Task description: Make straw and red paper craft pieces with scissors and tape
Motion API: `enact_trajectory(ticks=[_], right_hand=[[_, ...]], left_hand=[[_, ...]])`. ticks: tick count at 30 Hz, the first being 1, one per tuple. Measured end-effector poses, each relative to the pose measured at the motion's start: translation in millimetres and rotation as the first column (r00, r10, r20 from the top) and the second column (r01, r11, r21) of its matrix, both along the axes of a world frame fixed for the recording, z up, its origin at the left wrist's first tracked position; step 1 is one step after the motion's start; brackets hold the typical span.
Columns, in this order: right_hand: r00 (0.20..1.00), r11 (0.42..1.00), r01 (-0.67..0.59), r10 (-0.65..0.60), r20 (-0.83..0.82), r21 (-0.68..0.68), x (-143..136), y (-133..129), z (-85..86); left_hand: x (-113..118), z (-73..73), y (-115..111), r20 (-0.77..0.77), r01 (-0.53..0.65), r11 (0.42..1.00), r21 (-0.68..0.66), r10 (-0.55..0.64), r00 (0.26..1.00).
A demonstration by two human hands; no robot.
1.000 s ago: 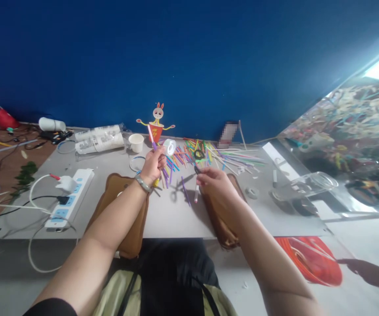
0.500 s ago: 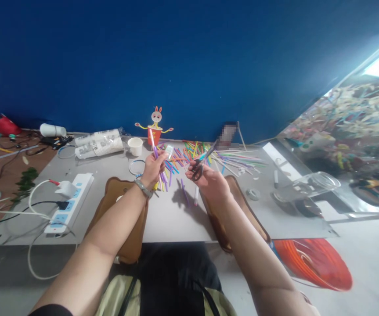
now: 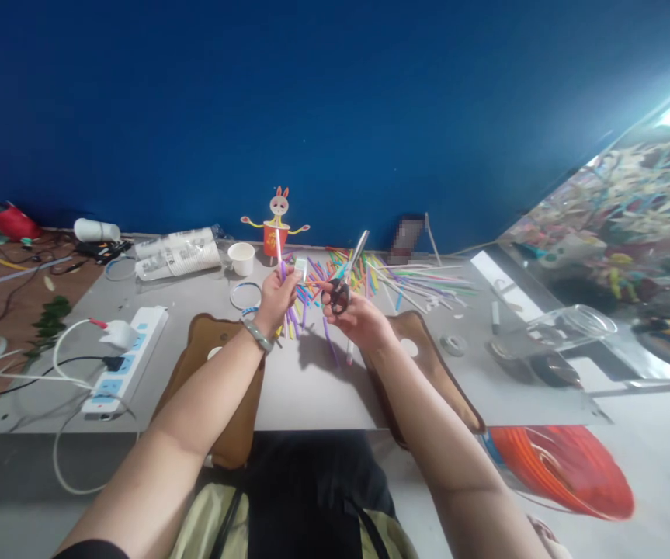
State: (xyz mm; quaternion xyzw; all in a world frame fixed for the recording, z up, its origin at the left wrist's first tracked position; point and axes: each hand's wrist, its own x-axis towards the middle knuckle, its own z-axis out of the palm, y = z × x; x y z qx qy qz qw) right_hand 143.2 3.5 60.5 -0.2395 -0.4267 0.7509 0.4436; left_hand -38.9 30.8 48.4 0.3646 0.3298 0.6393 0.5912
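My left hand (image 3: 276, 301) is closed on a purple-and-white straw (image 3: 279, 252) that stands upright from the fingers. A small pale piece (image 3: 300, 269) shows at its fingertips. Close by on the right, my right hand (image 3: 358, 314) holds black-handled scissors (image 3: 340, 293), their blades pointing up and slightly right. A thin orange strip (image 3: 313, 282) spans the gap between the two hands. Behind them many coloured straws (image 3: 369, 272) lie spread on the grey table (image 3: 305, 396). A red cup with a rabbit figure (image 3: 275, 237) stands at the wall.
A white cup (image 3: 241, 258) and bagged paper cups (image 3: 177, 255) are at the back left, with a power strip (image 3: 125, 361) nearer. Brown pads (image 3: 218, 404) lie under both forearms. A tape roll (image 3: 453, 345) and a clear plastic container (image 3: 556, 330) are on the right.
My right hand has moved left, closer to my left hand, and the scissors have turned more upright. The straw in my left hand stands straighter. The view has shifted slightly.
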Motion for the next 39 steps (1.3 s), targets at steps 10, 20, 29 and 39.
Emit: enact_trajectory(ticks=[10, 20, 29, 39], right_hand=[[0.983, 0.996, 0.089, -0.085, 0.161, -0.021, 6.9, 15.4, -10.9], [0.965, 0.965, -0.253, 0.257, 0.061, -0.063, 5.4, 19.6, 1.1], [0.935, 0.934, -0.351, 0.353, 0.024, -0.068, -1.9, 40.3, 2.1], [0.999, 0.995, 0.018, -0.021, 0.024, 0.103, -4.5, 50.4, 23.5]], left_hand=[[-2.8, 6.6, 0.4, 0.094, 0.044, 0.995, -0.093, -0.036, 0.995], [-11.3, 8.3, -4.6, 0.205, 0.299, 0.943, -0.149, -0.266, 0.942], [-11.8, 0.6, -2.3, 0.080, 0.494, 0.869, -0.003, -0.493, 0.867], [-9.5, 2.4, -1.8, 0.250, 0.397, 0.915, -0.074, -0.369, 0.895]])
